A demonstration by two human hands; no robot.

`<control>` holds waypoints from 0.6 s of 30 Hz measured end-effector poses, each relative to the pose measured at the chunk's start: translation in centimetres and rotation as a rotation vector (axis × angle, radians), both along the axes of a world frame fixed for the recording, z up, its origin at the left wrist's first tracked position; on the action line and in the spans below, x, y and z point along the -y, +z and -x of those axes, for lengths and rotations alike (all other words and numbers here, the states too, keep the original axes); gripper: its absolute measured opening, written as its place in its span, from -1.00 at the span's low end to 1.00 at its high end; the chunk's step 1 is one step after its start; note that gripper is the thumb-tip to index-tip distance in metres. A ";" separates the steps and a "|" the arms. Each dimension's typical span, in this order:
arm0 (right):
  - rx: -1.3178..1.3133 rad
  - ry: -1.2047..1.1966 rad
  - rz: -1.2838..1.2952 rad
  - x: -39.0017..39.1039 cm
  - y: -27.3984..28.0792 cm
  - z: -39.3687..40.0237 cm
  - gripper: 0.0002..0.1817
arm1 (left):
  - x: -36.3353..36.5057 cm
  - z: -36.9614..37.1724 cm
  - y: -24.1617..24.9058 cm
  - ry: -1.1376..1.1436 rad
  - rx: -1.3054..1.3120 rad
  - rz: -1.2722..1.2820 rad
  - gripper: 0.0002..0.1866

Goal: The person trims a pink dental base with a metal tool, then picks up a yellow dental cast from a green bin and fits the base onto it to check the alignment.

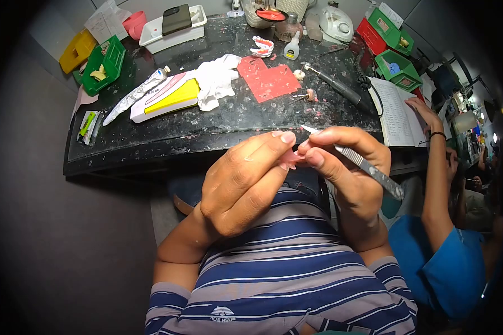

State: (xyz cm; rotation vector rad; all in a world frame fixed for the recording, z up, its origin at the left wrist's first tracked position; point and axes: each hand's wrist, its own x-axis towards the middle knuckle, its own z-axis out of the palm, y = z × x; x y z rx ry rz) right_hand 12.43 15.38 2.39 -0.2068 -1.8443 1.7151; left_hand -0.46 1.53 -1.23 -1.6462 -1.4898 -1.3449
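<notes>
My left hand is closed, fingers and thumb pinching a small pink denture-like piece in front of my chest, near the table's front edge. Most of that piece is hidden behind the fingers. In my right hand lies a scalpel with a ribbed grey metal handle. Its pointed blade sticks out past the index finger, up and to the left. The right thumb and fingertips meet at the right end of the pink piece.
The black table holds a red wax sheet, a dental model, a small bottle, a rotary handpiece, a white cloth and a glove box. At right, a co-worker's arm reaches to an open notebook.
</notes>
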 end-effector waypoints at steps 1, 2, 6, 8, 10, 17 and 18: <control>0.005 0.027 0.125 0.0 0.0 0.1 -0.81 | 0.0 0.0 0.0 0.001 0.001 0.000 -0.66; -0.010 0.049 0.166 0.0 0.2 0.2 -0.80 | 0.1 0.0 0.0 -0.003 -0.003 -0.004 -0.66; 0.016 0.105 0.306 -0.4 0.4 0.1 -0.81 | 0.1 0.0 0.0 -0.033 -0.003 -0.009 -0.67; 0.030 0.105 0.324 -0.5 0.4 0.0 -0.81 | 0.1 0.1 -0.2 -0.056 0.030 -0.007 -0.68; 0.043 0.105 0.341 -0.4 0.3 -0.1 -0.82 | 0.0 0.1 -0.1 -0.078 0.063 -0.004 -0.69; -0.021 0.009 -0.090 1.0 1.0 -0.8 -0.74 | -0.3 0.3 -0.6 -0.184 0.296 -0.012 -0.69; -0.054 -0.007 0.005 1.4 1.1 -0.7 -0.73 | -0.3 0.3 -0.9 -0.247 0.361 -0.021 -0.70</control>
